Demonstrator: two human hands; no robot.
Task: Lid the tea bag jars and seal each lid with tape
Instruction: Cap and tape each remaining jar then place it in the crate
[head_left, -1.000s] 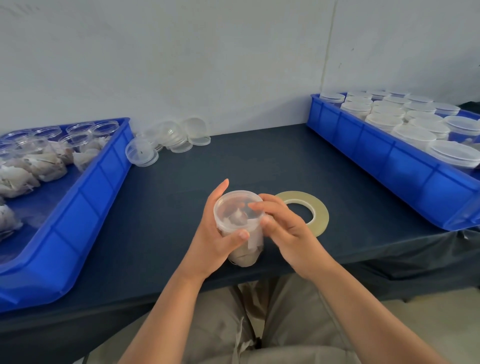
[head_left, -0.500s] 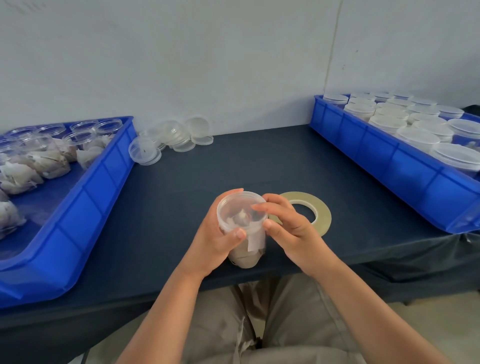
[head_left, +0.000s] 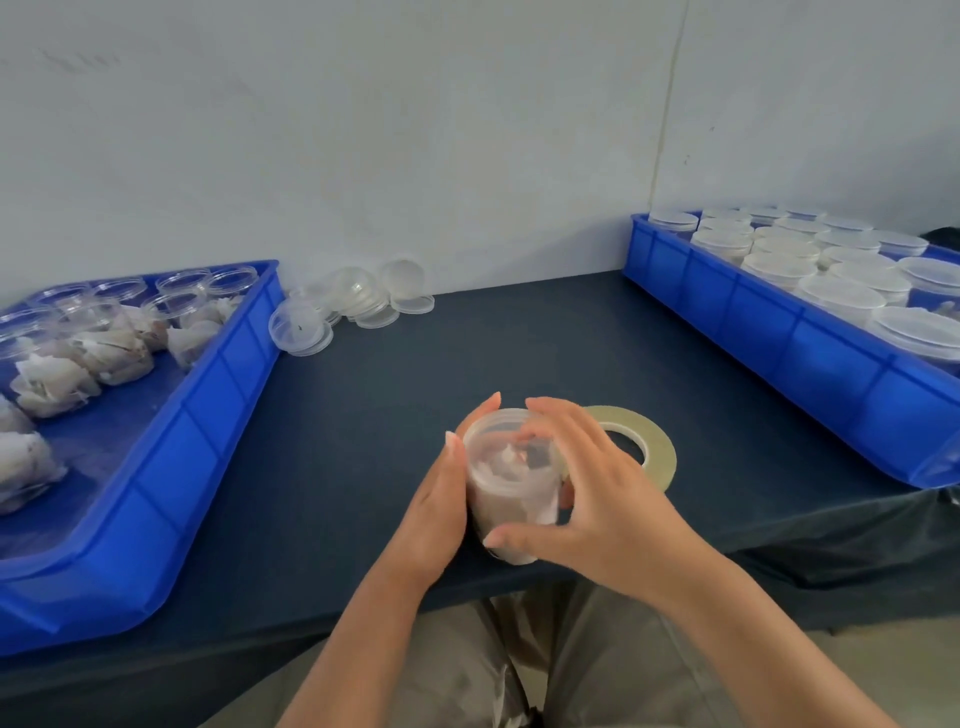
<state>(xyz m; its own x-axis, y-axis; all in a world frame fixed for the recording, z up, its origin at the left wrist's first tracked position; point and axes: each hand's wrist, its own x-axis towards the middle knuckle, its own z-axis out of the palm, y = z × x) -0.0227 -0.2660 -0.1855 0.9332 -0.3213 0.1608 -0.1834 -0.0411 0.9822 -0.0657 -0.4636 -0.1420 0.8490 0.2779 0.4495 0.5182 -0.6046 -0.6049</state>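
A clear lidded jar (head_left: 506, 478) with tea bags inside stands near the table's front edge, a strip of tape down its side. My left hand (head_left: 441, 509) lies flat against the jar's left side with straight fingers. My right hand (head_left: 587, 499) wraps round the jar from the right, fingers over the lid's far rim and thumb across the lower front. A roll of clear tape (head_left: 641, 447) lies flat on the table just right of the jar, partly behind my right hand.
A blue tray (head_left: 156, 483) at the left holds open jars of tea bags. A blue tray (head_left: 779, 338) at the right holds several lidded jars. Loose clear lids (head_left: 353, 301) lie by the wall. The dark table (head_left: 467, 353) ends at my lap.
My right hand has spread from pressing the jar's side to wrapping round it. My left thumb has come off the lid and the hand now lies flat against the jar.
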